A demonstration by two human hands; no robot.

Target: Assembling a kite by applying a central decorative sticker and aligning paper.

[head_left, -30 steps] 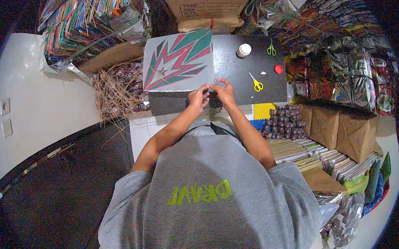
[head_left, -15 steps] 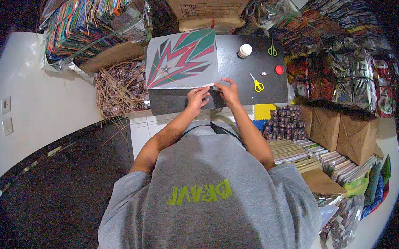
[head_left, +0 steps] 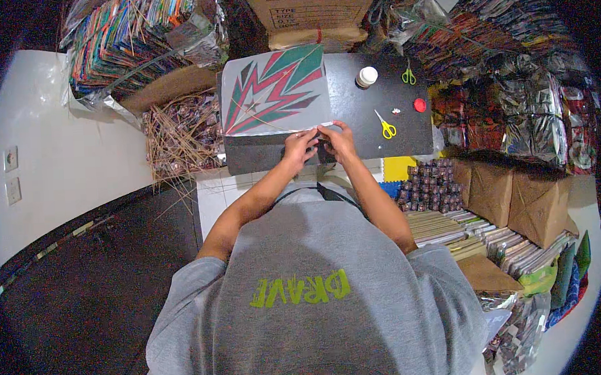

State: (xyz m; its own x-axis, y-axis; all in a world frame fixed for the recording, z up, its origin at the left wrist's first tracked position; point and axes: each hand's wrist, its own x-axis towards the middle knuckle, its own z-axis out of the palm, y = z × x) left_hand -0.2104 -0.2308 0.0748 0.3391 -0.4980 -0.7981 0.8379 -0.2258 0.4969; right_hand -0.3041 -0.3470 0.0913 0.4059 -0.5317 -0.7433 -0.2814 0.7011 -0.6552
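A grey kite sheet (head_left: 242, 86) with a jagged red, green and black pattern lies on the left part of a black table (head_left: 351, 108). Thin sticks run across it, one slanting toward its far right corner. A white strip lines its near edge. My left hand (head_left: 300, 148) holds that edge close to the near right corner, fingers bent together. Right beside it, my right hand (head_left: 339, 142) pinches the corner itself, its fingertips almost meeting those of the left. What lies between the fingertips is too small to make out.
On the table's right are a white-capped bottle (head_left: 367, 77), yellow scissors (head_left: 387, 126), green scissors (head_left: 409, 74) and a red lid (head_left: 419, 105). Loose thin sticks (head_left: 177, 132) pile up at the left. A cardboard box (head_left: 313, 13) stands behind; bundled packs (head_left: 512, 118) crowd the right.
My right hand has moved slightly left and closed in on the sheet's corner, nearer my left hand. The sheet has shifted very little.
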